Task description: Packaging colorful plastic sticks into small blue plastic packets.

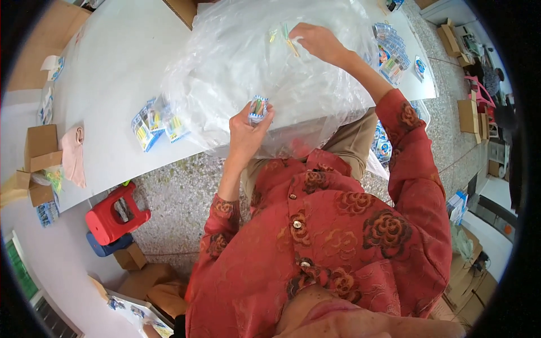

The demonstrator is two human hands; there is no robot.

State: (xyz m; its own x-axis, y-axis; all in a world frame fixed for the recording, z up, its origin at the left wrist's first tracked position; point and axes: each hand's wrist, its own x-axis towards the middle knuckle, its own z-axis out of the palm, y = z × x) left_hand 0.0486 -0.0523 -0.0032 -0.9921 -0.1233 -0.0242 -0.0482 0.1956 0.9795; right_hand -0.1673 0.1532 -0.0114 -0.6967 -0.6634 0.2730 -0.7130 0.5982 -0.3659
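My left hand (246,134) is closed round the lower part of a small blue-and-white packet (258,107), holding it up over the near side of a big clear plastic bag. Coloured strips show through the packet's front. Farther off to the right, my right hand (322,44) reaches across the bag with its fingers pinched on thin coloured sticks (292,47), pale green and yellow-orange. Just left of them a short yellow piece (273,36) lies on the plastic. The crumpled clear plastic bag (220,73) spreads over the table's edge towards my lap.
Several filled packets (151,125) lie left of the bag on the white table (112,73). More packets (393,53) are piled at the far right. A pink cloth (73,152) hangs over the left edge. Below stands a red stool (115,217). Cardboard boxes (42,147) sit far left.
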